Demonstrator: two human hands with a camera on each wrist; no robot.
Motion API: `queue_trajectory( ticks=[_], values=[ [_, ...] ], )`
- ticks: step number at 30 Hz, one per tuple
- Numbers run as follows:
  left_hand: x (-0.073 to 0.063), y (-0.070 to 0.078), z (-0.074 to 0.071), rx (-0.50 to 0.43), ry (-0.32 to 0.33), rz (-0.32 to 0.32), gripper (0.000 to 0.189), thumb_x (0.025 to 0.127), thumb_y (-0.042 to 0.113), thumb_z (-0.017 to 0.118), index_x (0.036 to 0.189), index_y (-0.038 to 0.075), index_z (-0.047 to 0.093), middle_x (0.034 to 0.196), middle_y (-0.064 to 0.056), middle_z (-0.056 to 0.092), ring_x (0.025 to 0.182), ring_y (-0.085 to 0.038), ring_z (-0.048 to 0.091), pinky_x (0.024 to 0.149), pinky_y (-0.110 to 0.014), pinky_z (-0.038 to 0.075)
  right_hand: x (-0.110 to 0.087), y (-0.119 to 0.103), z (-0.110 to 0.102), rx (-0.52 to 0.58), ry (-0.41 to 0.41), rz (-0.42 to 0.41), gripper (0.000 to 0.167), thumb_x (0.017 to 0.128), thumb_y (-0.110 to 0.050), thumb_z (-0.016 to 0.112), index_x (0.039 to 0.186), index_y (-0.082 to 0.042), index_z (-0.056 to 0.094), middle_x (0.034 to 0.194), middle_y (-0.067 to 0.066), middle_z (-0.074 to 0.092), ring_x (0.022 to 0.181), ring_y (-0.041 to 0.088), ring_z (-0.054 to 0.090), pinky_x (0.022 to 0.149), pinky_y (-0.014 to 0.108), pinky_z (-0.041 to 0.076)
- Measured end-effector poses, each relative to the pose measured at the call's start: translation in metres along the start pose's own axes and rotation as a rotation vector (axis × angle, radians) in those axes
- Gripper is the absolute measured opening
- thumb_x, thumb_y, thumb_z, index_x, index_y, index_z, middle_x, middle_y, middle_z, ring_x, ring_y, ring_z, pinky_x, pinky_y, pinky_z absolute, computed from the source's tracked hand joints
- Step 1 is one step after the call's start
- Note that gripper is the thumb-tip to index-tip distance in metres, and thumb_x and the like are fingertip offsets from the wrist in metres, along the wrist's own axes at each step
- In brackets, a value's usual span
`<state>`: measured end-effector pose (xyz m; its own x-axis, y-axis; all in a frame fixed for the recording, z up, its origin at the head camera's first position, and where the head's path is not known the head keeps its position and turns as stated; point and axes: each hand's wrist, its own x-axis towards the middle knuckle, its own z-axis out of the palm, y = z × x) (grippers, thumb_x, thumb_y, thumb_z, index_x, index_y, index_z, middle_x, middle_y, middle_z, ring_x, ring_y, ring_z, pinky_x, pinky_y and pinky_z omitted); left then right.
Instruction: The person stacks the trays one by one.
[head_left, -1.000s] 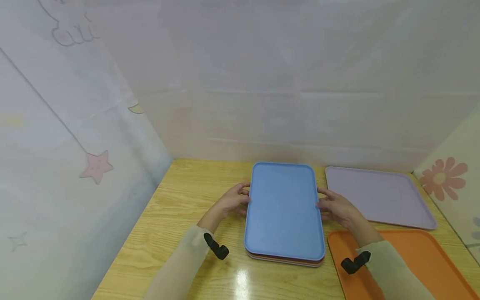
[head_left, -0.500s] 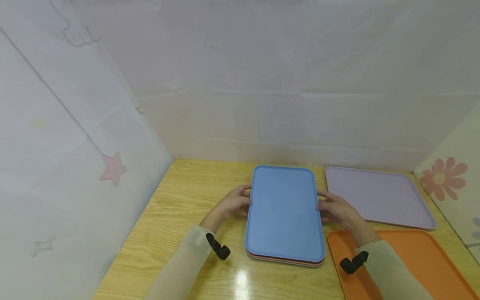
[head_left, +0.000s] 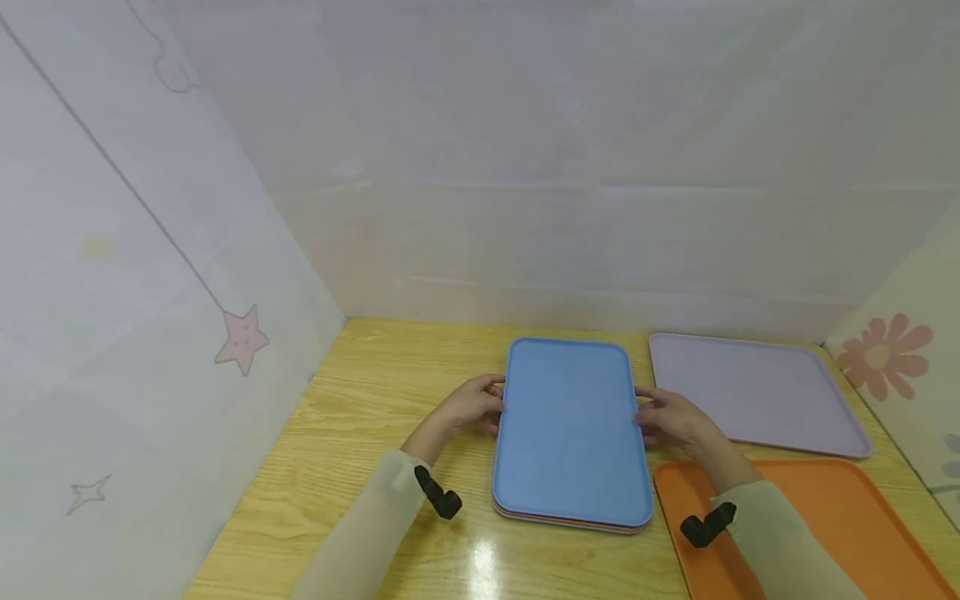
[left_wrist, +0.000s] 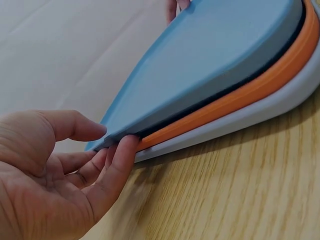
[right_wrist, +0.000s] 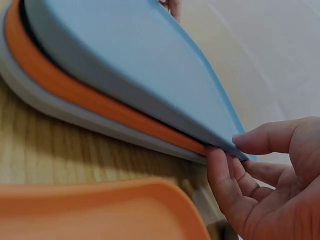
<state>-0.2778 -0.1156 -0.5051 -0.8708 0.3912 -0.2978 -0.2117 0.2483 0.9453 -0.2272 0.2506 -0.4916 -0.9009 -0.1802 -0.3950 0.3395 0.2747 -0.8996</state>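
A light-blue rectangular tray [head_left: 572,429] lies on top of a short stack, its raised rim facing up. Beneath it an orange tray [left_wrist: 260,92] and a pale grey-white tray [left_wrist: 250,112] show as edges, with a dark gap under the blue one. My left hand [head_left: 476,402] grips the blue tray's left long side, thumb at the rim and fingertips below. On the opposite side my right hand [head_left: 671,417] pinches the same tray in a like manner, fingertips against its underside.
A lilac tray [head_left: 757,392] lies flat at the back right of the wooden table [head_left: 390,367]. Nearer on the right, a second orange tray [head_left: 810,500] lies under my right forearm. A pale cloth wall [head_left: 525,208] stands behind the table.
The blue tray's far edge has come down and slightly toward me, both hands moving with it. It now sits more squarely over the stack. The head view has turned slightly.
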Motion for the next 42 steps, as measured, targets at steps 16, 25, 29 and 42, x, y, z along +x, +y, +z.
queue_trajectory(
  ticks=[16,25,29,42],
  values=[
    [-0.001,0.0,0.0,0.015,0.006,-0.03,0.062,0.092,0.001,0.065,0.15,-0.001,0.043,0.111,-0.014,0.054,0.086,-0.021,0.063,0.071,-0.041,0.062,-0.001,0.0,0.004,-0.078,0.025,0.025,0.073,0.093,-0.007,0.066,0.154,0.006,0.028,0.104,0.015,0.058,0.083,0.02,0.065,0.078,0.038,0.061],
    [0.003,-0.004,-0.002,0.016,0.002,-0.041,0.065,0.089,-0.002,0.068,0.148,0.0,0.043,0.114,-0.015,0.053,0.087,-0.023,0.064,0.073,-0.043,0.062,-0.002,-0.001,0.002,-0.057,0.025,0.032,0.073,0.093,-0.006,0.066,0.154,0.006,0.028,0.106,0.016,0.063,0.083,0.02,0.067,0.077,0.038,0.061],
    [0.004,-0.004,-0.003,0.009,-0.005,-0.049,0.066,0.088,-0.002,0.069,0.148,0.001,0.042,0.117,-0.017,0.054,0.088,-0.024,0.064,0.075,-0.043,0.062,-0.008,-0.002,-0.005,-0.051,0.024,0.01,0.068,0.096,-0.008,0.063,0.154,0.006,0.03,0.109,0.017,0.064,0.086,0.02,0.067,0.078,0.036,0.061],
    [0.001,-0.002,-0.002,-0.025,-0.018,-0.067,0.066,0.089,-0.004,0.068,0.149,0.001,0.041,0.116,-0.016,0.051,0.09,-0.025,0.062,0.079,-0.045,0.061,-0.046,0.002,-0.053,-0.063,0.037,-0.067,0.064,0.102,-0.013,0.058,0.152,0.013,0.027,0.118,0.021,0.061,0.099,0.025,0.066,0.09,0.041,0.059]
  ],
)
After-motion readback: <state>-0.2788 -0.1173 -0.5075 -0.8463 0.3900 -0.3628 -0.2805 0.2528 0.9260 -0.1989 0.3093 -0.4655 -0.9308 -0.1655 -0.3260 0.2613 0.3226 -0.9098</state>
